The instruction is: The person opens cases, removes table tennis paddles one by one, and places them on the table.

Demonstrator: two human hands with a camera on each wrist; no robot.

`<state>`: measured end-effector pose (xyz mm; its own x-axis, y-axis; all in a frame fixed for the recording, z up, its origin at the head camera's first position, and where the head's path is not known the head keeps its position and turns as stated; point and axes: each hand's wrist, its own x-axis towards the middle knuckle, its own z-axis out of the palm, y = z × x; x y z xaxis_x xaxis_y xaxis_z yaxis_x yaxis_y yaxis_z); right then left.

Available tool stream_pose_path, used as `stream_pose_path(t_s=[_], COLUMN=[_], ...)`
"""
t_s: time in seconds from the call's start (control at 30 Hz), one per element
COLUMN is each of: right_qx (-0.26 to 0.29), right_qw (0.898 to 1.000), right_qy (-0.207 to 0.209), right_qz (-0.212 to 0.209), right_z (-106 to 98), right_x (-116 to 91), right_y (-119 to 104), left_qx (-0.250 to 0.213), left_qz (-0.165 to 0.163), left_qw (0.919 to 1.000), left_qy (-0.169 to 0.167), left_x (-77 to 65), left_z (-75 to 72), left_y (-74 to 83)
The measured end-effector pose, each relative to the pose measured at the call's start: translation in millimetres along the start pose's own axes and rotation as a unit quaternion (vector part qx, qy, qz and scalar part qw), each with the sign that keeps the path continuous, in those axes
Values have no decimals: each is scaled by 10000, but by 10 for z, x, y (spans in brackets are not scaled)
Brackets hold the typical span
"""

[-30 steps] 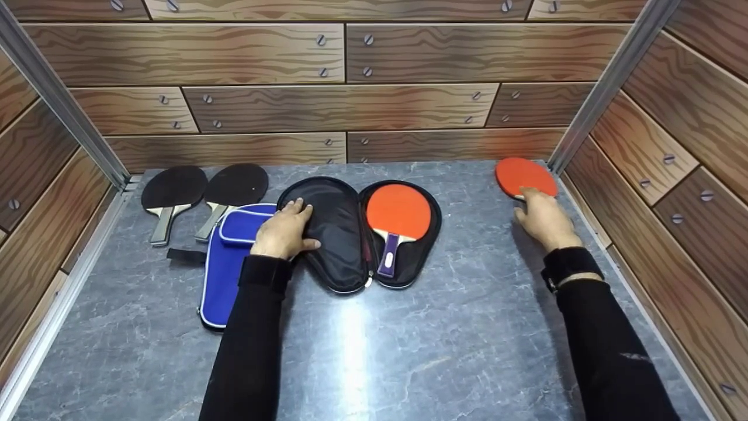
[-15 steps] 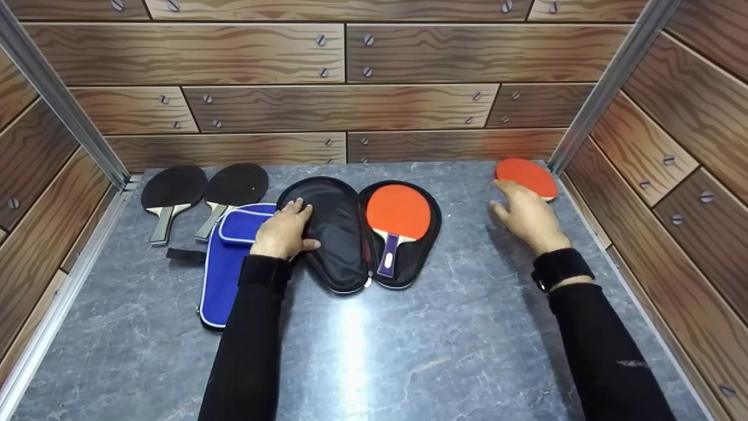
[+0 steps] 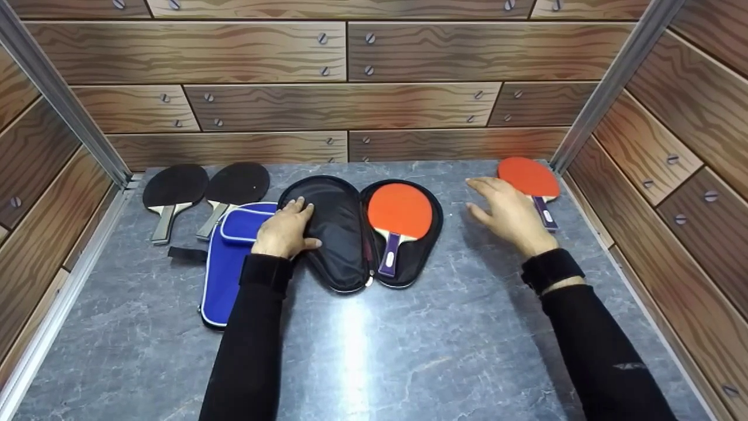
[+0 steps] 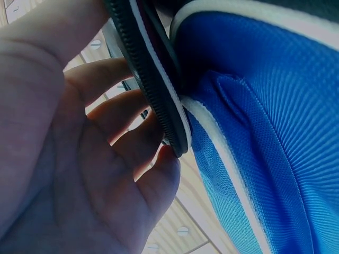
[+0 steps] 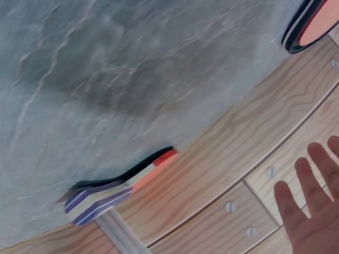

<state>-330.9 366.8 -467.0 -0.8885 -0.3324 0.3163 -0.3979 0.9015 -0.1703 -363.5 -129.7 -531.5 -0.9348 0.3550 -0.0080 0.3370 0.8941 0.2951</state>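
My left hand [image 3: 283, 233] rests with spread fingers on the left half of an opened black paddle case [image 3: 330, 234]. In the left wrist view its fingers [image 4: 153, 180] lie at the zipped edge [image 4: 159, 106] of that case. An orange-red table tennis paddle [image 3: 400, 211] with a purple handle lies in the right half. My right hand [image 3: 511, 213] hovers with extended fingers, holding nothing, just left of a second orange-red paddle [image 3: 527, 177]. That paddle lies at the far right, with its purple-striped handle [image 5: 98, 203] seen in the right wrist view.
Two black paddles [image 3: 176, 187] lie at the far left. A blue case [image 3: 221, 280] with white piping sits under my left forearm, with a black strap [image 3: 187, 255] beside it. Wood-patterned walls [image 3: 350, 105] enclose the grey table [image 3: 444, 339] at the back and sides.
My right hand has come away from the far-right paddle and moved left, uncovering the paddle's handle. My left hand has stayed on the black case.
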Motion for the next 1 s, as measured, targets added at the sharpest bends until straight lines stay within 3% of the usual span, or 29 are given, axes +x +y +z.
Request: stream_pose_path(t_s=[0.47, 0.73, 1.0], right_qx=[-55, -139, -281], right_qw=[9951, 9906, 9805], right_qy=[-27, -267, -339], right_qz=[-987, -1335, -1917], right_z=[87, 168, 271], right_x=[79, 90, 83], right_y=[-384, -592, -790], left_qx=[57, 80, 0], left_qz=[-5, -21, -25], left_qw=[10000, 10000, 10000], left_qy=[52, 22, 5], left_x=[47, 43, 19], left_z=[59, 60, 17], left_y=[-58, -53, -18])
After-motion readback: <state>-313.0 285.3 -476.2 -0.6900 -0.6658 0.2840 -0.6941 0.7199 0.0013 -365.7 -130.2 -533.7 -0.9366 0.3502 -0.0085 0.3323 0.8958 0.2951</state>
